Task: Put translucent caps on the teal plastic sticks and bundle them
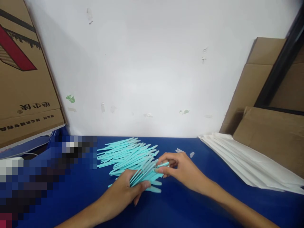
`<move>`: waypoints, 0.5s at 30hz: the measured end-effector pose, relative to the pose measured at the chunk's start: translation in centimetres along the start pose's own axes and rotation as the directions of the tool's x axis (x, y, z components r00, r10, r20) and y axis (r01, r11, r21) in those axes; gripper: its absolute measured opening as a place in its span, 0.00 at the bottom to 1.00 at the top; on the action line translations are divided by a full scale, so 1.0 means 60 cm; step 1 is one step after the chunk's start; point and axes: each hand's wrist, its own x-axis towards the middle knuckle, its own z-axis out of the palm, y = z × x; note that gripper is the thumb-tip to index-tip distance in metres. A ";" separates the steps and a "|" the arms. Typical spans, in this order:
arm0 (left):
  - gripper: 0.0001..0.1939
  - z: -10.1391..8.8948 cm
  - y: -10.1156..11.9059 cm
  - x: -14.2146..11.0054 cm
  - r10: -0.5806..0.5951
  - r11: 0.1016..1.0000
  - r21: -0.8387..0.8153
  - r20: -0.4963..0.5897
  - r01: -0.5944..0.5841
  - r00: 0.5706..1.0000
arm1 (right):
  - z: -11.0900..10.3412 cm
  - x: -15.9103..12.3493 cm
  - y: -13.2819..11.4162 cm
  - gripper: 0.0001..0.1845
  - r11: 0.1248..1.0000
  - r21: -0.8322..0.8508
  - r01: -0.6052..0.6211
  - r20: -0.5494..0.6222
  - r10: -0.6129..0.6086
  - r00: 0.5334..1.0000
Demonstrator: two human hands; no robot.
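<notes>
My left hand [129, 186] is wrapped round a fanned bunch of slim turquoise sticks [144, 172] with paler, translucent ends, which look like eyebrow razors. Just right of the bunch, my right hand [177, 166] pinches the end of one turquoise stick [163, 164] between thumb and fingers. Whether that stick is apart from the bunch I cannot tell. Behind my left hand a loose pile of the same sticks [128, 155] lies on the blue table, mostly pointing left to right. Small translucent pieces [192, 154] lie beyond my right hand.
The blue table [190, 209] meets a white wall [152, 69] with tape scraps. White flat sheets or bags [251, 164] are stacked at right, beside cardboard [268, 133]. A large printed carton [28, 79] stands at left. A pixelated area hides the table's left part.
</notes>
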 end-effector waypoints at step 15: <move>0.25 0.002 -0.015 0.002 -0.009 1.000 0.012 -0.035 0.009 0.999 | -0.063 0.018 0.014 0.14 0.997 0.079 0.002 -0.064 0.003 0.998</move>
